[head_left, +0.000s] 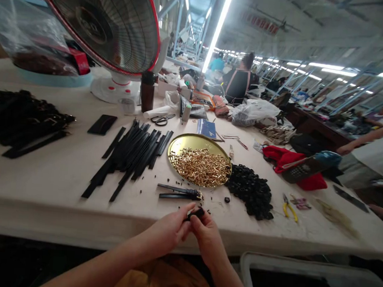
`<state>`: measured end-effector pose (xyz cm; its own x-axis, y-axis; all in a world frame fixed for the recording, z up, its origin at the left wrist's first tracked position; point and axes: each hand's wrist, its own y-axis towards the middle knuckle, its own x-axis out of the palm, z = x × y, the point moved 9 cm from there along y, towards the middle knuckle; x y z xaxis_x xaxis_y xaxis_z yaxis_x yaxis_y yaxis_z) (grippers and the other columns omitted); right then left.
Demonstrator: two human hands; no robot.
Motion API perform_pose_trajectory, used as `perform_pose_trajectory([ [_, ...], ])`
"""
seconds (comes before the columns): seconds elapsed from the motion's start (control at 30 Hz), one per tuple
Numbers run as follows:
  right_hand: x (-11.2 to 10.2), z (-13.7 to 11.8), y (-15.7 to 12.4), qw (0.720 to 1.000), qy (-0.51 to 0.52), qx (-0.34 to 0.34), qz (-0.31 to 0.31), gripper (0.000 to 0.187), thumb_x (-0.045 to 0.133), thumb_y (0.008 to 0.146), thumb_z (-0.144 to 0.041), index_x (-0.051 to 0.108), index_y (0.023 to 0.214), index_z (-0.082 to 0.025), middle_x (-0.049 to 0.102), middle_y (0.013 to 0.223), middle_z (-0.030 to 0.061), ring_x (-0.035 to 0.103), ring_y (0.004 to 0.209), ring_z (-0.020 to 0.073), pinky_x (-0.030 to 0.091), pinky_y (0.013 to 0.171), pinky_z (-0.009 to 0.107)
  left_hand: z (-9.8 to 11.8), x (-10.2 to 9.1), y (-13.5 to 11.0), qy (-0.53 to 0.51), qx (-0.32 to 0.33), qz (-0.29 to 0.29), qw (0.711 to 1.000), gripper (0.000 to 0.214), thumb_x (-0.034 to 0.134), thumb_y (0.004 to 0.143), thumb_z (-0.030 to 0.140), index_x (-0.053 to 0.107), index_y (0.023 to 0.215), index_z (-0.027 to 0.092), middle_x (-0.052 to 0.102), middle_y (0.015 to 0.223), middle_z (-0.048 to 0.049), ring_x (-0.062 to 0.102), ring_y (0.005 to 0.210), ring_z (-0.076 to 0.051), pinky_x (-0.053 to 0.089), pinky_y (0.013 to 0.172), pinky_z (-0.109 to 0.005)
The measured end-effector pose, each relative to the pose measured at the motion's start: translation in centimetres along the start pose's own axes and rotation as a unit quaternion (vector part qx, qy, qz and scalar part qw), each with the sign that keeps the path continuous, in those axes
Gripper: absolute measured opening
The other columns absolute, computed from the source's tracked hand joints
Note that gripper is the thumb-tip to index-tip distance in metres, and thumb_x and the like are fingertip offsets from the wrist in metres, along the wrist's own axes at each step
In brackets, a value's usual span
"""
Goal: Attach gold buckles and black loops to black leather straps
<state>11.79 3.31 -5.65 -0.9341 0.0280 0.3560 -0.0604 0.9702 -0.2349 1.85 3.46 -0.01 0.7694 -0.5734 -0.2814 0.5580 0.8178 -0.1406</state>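
Observation:
My left hand (178,222) and my right hand (205,232) meet at the table's front edge, fingers closed on a black strap (194,214). Much of it is hidden by the fingers. Just beyond lie finished-looking black straps (178,193) with gold buckles (200,197). A round gold tray (180,143) carries a heap of small gold buckles (203,167). To its right spreads a pile of small black loops (251,191), with one single loop (227,200) apart from it. Flat black strips (133,152) are stacked left of the tray.
A large fan heater (98,23) stands back left, near a dark bottle (147,91). Scissors (162,120), a phone (102,124) and yellow-handled pliers (289,209) lie about. More straps (22,120) pile at far left. A white-rimmed bin (246,264) sits below right; people work beyond.

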Motion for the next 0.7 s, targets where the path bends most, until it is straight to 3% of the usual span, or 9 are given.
perform_pose_trajectory([
  [0.1,-0.4,0.1,0.3,0.999,-0.035,-0.015,0.031,0.025,0.069,0.066,-0.036,0.059,0.079,-0.017,0.056,0.063,-0.0025,0.047,0.056,0.0105,0.038,0.057,0.024,-1.2,0.7,0.2,-0.037,-0.047,-0.038,0.997,0.058,0.037,0.083,0.025,0.019,0.137,0.013,0.053,0.066,0.0005,0.046,0.055,-0.011,0.037,0.054,-0.022],
  [0.2,-1.3,0.2,0.6,0.995,-0.050,-0.019,0.081,0.027,0.071,0.064,-0.036,0.060,0.079,-0.018,0.055,0.065,-0.0030,0.044,0.057,0.0096,0.037,0.058,0.023,-2.0,0.9,0.7,-0.064,-0.060,-0.054,0.995,0.057,0.032,0.086,0.030,0.016,0.138,0.013,0.049,0.059,0.0033,0.041,0.049,-0.010,0.034,0.050,-0.021],
  [0.33,0.0,0.7,1.4,0.998,-0.065,0.005,0.022,0.027,0.065,0.069,-0.042,0.058,0.077,-0.017,0.053,0.063,-0.0024,0.043,0.055,0.0099,0.036,0.056,0.024,-1.7,-1.1,1.7,-0.045,-0.004,0.039,0.998,0.053,0.039,0.085,0.037,0.032,0.131,0.012,0.055,0.075,-0.0035,0.048,0.068,-0.014,0.037,0.061,-0.024],
  [0.4,-0.3,-0.8,2.5,0.992,-0.125,-0.021,0.009,0.029,0.057,0.074,-0.046,0.058,0.076,-0.017,0.052,0.061,-0.0015,0.044,0.055,0.0110,0.037,0.055,0.024,-1.8,-2.0,2.1,-0.038,0.003,0.063,0.997,0.043,0.039,0.085,0.040,0.048,0.116,0.013,0.056,0.080,-0.0045,0.048,0.072,-0.014,0.037,0.063,-0.023],
  [0.47,-1.6,-3.7,4.3,0.969,-0.228,-0.082,0.041,0.031,0.051,0.077,-0.048,0.058,0.082,-0.017,0.054,0.066,0.0006,0.048,0.059,0.0133,0.039,0.056,0.026,-2.3,-2.7,2.6,-0.043,-0.010,0.075,0.996,0.035,0.037,0.085,0.042,0.054,0.094,0.014,0.051,0.071,-0.0011,0.045,0.064,-0.012,0.034,0.057,-0.021],
  [0.5,-2.5,-5.5,5.4,0.943,-0.298,-0.124,0.073,0.030,0.052,0.077,-0.045,0.058,0.086,-0.018,0.055,0.068,0.0012,0.049,0.061,0.0144,0.039,0.057,0.027,-2.6,-3.0,2.7,-0.052,-0.020,0.078,0.995,0.034,0.036,0.086,0.043,0.053,0.086,0.014,0.047,0.065,0.0012,0.041,0.058,-0.010,0.032,0.053,-0.020],
  [0.57,-3.4,-9.0,7.6,0.856,-0.451,-0.211,0.136,0.023,0.051,0.078,-0.037,0.058,0.087,-0.017,0.057,0.078,0.0046,0.051,0.068,0.0166,0.040,0.064,0.029,-3.2,-3.4,3.1,-0.075,-0.036,0.085,0.993,0.033,0.034,0.085,0.043,0.050,0.079,0.015,0.039,0.058,0.0046,0.035,0.051,-0.008,0.027,0.047,-0.019],
  [0.67,-2.2,-10.5,11.3,0.707,-0.652,-0.245,0.126,0.015,0.048,0.079,-0.024,0.061,0.084,-0.017,0.057,0.085,0.0084,0.052,0.074,0.0186,0.038,0.068,0.030,-3.8,-3.5,3.3,-0.096,-0.051,0.089,0.990,0.031,0.035,0.085,0.042,0.047,0.078,0.015,0.034,0.055,0.0065,0.031,0.047,-0.007,0.025,0.045,-0.019],
  [0.7,-1.7,-10.4,12.4,0.671,-0.693,-0.240,0.113,0.015,0.048,0.079,-0.021,0.061,0.082,-0.017,0.057,0.084,0.0090,0.052,0.074,0.0191,0.037,0.068,0.030,-4.0,-3.6,3.3,-0.095,-0.057,0.090,0.990,0.030,0.035,0.085,0.042,0.047,0.077,0.015,0.034,0.055,0.0066,0.030,0.047,-0.007,0.025,0.044,-0.019],
])
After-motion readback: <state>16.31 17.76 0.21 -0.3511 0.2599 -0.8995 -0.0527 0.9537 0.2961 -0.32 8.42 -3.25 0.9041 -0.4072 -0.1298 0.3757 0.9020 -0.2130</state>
